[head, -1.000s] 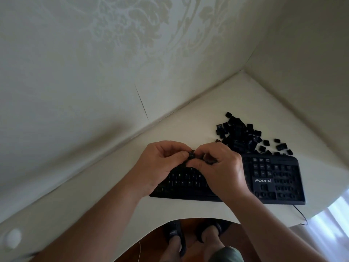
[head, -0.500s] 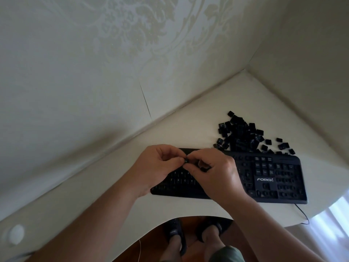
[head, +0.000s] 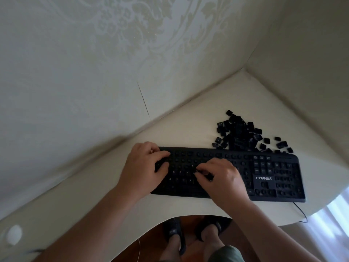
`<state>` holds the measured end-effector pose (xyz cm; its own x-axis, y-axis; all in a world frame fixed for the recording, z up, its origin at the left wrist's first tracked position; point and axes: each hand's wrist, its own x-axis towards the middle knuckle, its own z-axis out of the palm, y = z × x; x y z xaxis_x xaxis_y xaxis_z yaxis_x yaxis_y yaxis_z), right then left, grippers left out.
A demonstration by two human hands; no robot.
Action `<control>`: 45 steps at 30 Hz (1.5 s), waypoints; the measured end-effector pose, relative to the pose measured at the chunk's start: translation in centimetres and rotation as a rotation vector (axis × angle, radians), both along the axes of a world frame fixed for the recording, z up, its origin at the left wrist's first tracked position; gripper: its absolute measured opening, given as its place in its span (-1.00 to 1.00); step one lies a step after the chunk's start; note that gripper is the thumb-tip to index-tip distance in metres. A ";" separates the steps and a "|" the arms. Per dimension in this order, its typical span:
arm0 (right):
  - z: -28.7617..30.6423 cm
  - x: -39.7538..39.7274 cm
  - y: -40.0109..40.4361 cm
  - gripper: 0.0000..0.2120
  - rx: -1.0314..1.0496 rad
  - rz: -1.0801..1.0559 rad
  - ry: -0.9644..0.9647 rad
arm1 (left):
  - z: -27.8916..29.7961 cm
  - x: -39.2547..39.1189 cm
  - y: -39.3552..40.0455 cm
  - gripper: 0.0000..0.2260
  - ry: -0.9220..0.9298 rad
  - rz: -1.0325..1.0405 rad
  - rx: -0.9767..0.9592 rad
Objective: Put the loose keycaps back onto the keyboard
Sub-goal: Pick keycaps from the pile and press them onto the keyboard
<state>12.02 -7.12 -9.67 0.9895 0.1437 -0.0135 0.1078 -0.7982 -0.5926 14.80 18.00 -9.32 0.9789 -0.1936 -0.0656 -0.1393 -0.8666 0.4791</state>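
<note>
both hands [head: 222, 178] on the keyboard [head: 264, 178]

Black keyboard [head: 273, 178] on white desk [head: 188, 125]. Left hand [head: 145, 167] curled at keyboard's left end, right hand [head: 221, 176] curled over middle letter rows; grip unclear for both. Keycap pile [head: 243, 135] just behind keyboard's right part. Feet in sandals [head: 173, 233] below.

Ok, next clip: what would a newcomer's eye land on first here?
Probably the heap of loose black keycaps on the pale desk, just behind the keyboard's right half. Next, the black keyboard itself, many upper-row sockets bare, with the left hand at its left end and the right hand fingertips-down on the letter rows.
</note>
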 end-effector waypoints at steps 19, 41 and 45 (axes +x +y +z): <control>-0.5 -0.7 -3.3 -0.83 0.008 -0.123 0.074 | 0.0 -0.6 -6.8 -0.51 0.048 -0.263 0.253; 1.5 6.7 -6.1 -0.89 -0.261 0.116 0.114 | -0.2 0.1 -10.0 -0.56 0.043 -0.269 0.243; 1.1 6.2 -6.2 -0.92 -0.208 0.105 0.066 | -0.1 0.0 -10.4 -0.55 0.030 -0.231 0.234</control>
